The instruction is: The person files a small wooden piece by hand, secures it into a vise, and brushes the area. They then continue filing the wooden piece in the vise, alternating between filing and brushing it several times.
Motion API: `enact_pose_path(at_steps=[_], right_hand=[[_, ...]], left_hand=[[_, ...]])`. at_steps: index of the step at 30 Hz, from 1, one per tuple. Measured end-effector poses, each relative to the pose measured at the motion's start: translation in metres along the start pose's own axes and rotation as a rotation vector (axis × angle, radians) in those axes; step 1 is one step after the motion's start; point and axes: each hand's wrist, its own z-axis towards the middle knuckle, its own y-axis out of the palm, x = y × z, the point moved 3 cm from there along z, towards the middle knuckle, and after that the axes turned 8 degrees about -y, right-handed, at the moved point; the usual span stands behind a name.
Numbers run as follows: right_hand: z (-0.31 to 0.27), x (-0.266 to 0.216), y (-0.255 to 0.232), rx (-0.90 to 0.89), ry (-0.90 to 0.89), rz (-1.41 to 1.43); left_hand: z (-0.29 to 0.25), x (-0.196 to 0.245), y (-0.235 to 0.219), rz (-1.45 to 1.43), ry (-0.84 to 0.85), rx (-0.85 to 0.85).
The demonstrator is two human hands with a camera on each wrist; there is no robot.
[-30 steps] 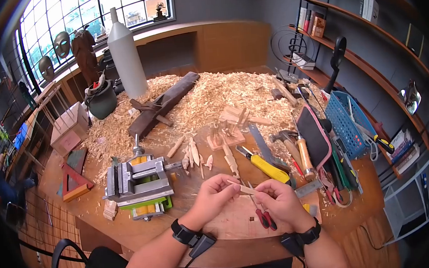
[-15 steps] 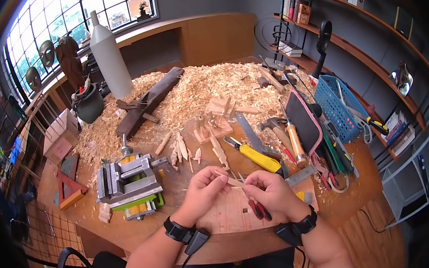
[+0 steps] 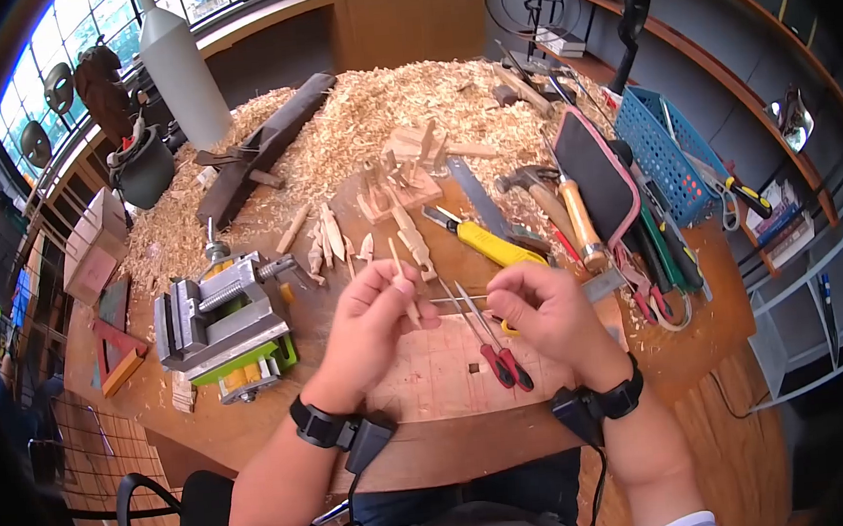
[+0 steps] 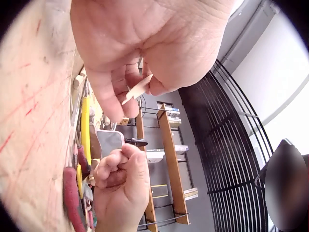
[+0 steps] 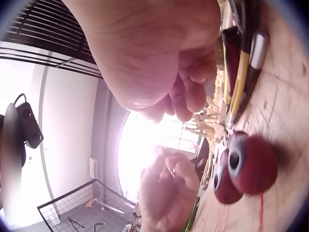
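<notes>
A round wooden workbench (image 3: 701, 341) is filling the head view, its far half buried under a heap of wood shavings (image 3: 372, 120), which suggests carving is being done here. On the left a metal bench vise (image 3: 213, 326) is sitting within reach of the left arm, its jaws standing empty. Along the right, a row of tools is lying side by side with the handles towards the person: a yellow-handled utility knife (image 3: 484, 242), a wooden-handled hammer (image 3: 575, 218), a handsaw (image 3: 476, 201) and a blue plastic basket (image 3: 663, 153). Small carved wooden figures (image 3: 398, 206) are lying at the edge of the shavings.

Nearer the person, a pale cutting board (image 3: 429, 375) is lying under both hands, and red-handled needle-nose pliers (image 3: 491, 341) are resting on it between them.

The left hand (image 3: 372, 320) is pinching a thin wooden sliver (image 3: 400, 274) between thumb and fingertips, holding it upright above the board, likely so that it can be looked at or worked from the side; the left wrist view shows the sliver's pointed end (image 4: 136, 90) poking out from the clamped fingers. The right hand (image 3: 533, 314) is hovering just beside, its fingers curled in; a fine rod seems to run from it towards the left hand, but I cannot tell if it is gripping that.
</notes>
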Motion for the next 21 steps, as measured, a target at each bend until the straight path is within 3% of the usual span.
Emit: enact_pose_path(at_steps=[3, 5, 8, 21], right_hand=[[0.003, -0.001, -0.010, 0.041, 0.011, -0.051], [0.004, 0.003, -0.014, -0.031, -0.134, -0.247], [0.002, 0.002, -0.015, -0.143, -0.085, -0.314], [-0.009, -0.013, -0.016, -0.251, -0.043, -0.594]], left_hand=[[-0.002, 0.003, -0.006, -0.058, -0.054, 0.026], [-0.005, -0.002, -0.013, 0.078, -0.100, 0.074], [-0.010, -0.004, -0.016, 0.077, -0.119, 0.090], [-0.008, -0.007, -0.018, 0.085, -0.126, 0.055]])
